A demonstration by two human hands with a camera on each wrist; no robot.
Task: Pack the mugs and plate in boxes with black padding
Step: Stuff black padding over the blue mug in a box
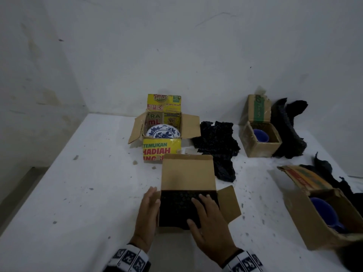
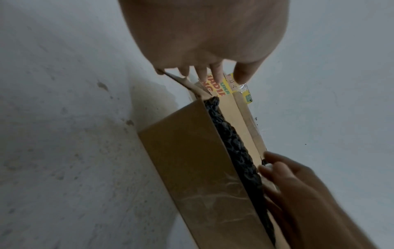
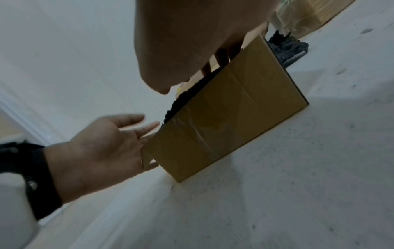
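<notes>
The near cardboard box [image 1: 188, 173] sits on the white tabletop [image 1: 78, 193] at about 6 o'clock in the head view, straight in front of the person, its back flap standing upright and a side flap splayed toward 3 o'clock. Black padding [image 1: 176, 209] fills its opening right up to the rim. The right hand [image 1: 208, 222] lies flat on that padding, fingers straight and spread, pressing down on it. The left hand [image 1: 147, 213] is open too, fingers straight, its palm against the box's outer left wall (the left wrist view shows the fingertips reaching a bent flap at the far corner).

At 12 o'clock from this box, just beyond its raised flap, stands a yellow printed box [image 1: 162, 150] with its flaps open; the blue-and-white plate [image 1: 163, 132] lies inside it. A loose heap of black padding [image 1: 216, 144] rests on the tabletop at about 1 o'clock, between the yellow box and a small brown box [image 1: 259, 146] farther off at 2 o'clock, which holds a blue mug [image 1: 260, 135]. More black padding [image 1: 288, 130] is piled against that box's far side. At 3 o'clock a larger brown box [image 1: 314, 218] holds another blue mug [image 1: 322, 213], with black padding [image 1: 326, 169] beside it.
</notes>
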